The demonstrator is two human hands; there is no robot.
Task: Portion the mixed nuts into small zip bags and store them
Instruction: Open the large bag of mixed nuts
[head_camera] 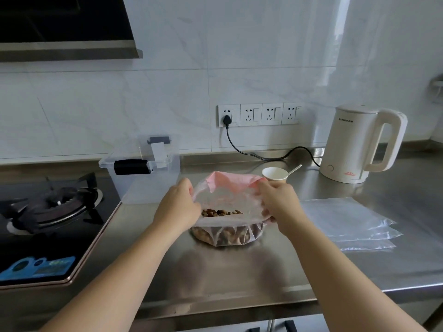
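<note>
A large clear bag of mixed nuts (227, 236) with a pink top strip stands on the steel counter (239, 271) in the middle. Its mouth is spread wide, and brown nuts (220, 212) show inside. My left hand (178, 204) grips the bag's left rim. My right hand (278, 202) grips the right rim. A stack of small clear zip bags (347, 221) lies flat to the right of the big bag. Behind it stands a paper cup (275, 175) with a white spoon (295, 169) beside it.
A clear lidded storage box (143, 171) with a dark handle stands at the back left. Further left lies a gas hob (50, 212). A white electric kettle (362, 144) is plugged in at the back right, its black cord (263, 158) trailing behind the cup.
</note>
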